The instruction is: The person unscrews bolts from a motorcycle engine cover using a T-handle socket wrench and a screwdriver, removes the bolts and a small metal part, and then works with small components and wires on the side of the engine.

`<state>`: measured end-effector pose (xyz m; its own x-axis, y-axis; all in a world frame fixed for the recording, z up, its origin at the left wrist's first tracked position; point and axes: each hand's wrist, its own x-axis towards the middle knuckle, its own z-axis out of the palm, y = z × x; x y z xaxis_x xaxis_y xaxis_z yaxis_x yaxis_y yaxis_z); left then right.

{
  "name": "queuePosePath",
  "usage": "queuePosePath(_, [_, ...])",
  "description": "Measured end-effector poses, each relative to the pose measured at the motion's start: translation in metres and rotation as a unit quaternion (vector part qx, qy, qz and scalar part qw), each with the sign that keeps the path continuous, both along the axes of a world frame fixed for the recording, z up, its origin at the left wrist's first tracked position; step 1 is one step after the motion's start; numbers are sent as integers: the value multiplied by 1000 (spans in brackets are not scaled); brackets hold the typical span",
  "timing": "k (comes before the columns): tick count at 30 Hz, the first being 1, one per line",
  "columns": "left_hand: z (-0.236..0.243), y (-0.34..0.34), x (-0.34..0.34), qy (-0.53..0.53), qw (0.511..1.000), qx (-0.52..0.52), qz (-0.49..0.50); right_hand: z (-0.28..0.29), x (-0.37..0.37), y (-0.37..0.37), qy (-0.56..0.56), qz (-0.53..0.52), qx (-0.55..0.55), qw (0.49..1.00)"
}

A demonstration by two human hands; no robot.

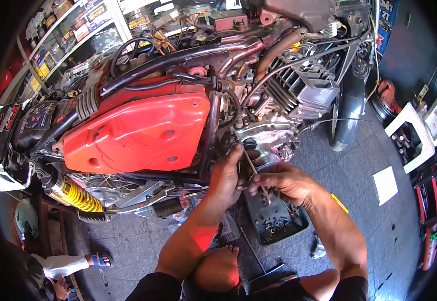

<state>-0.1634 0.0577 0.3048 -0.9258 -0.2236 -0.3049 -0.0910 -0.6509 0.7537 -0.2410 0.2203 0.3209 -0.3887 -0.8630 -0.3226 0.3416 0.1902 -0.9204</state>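
Both of my hands work in front of the lower engine case (266, 138) of a partly stripped motorcycle. My right hand (286, 181) is closed, with thumb and fingers pinching a slim metal rod-like part (251, 163). It slants up toward the engine, and its exact kind does not show. My left hand (226, 173) is closed beside it, thumb uppermost near the part's upper end. Whatever its curled fingers grip is hidden. Just below the hands sits a dark tray (278, 239) holding several loose bolts, nuts and washers (274, 226).
A red side panel (138, 133) and black frame tubes fill the left. A finned cylinder (298, 88) rises above the engine case. On the floor lie a long T-shaped tool (253, 249) and white paper (385, 185). Another person's sandalled foot (100, 260) is at lower left.
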Motion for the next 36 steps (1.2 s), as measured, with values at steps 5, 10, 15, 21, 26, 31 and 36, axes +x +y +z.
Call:
queuePosePath(5, [-9, -13, 1, -14, 994, 103, -15, 19, 7, -8, -2, -2, 38, 999])
queuePosePath(10, [-4, -13, 4, 12, 995, 92, -33, 20, 8, -10, -66, -27, 34, 997])
queuePosePath(15, [-2, -5, 0, 0, 999, 42, 14, 13, 3, -5, -1, -23, 31, 999])
queuePosePath(21, [14, 10, 0, -35, 964, -214, 156, 23, 10, -11, 129, -8, 107, 986])
queuePosePath(26, [4, 8, -7, -59, 977, -161, 124, 24, 11, -5, 0, -15, 40, 999])
queuePosePath(31, [2, 5, -13, -19, 970, -162, 181, 21, 13, -5, 94, -56, 42, 993])
queuePosePath(36, [-2, 1, -23, -37, 967, -159, 196, 20, 12, -11, 58, -10, 36, 998])
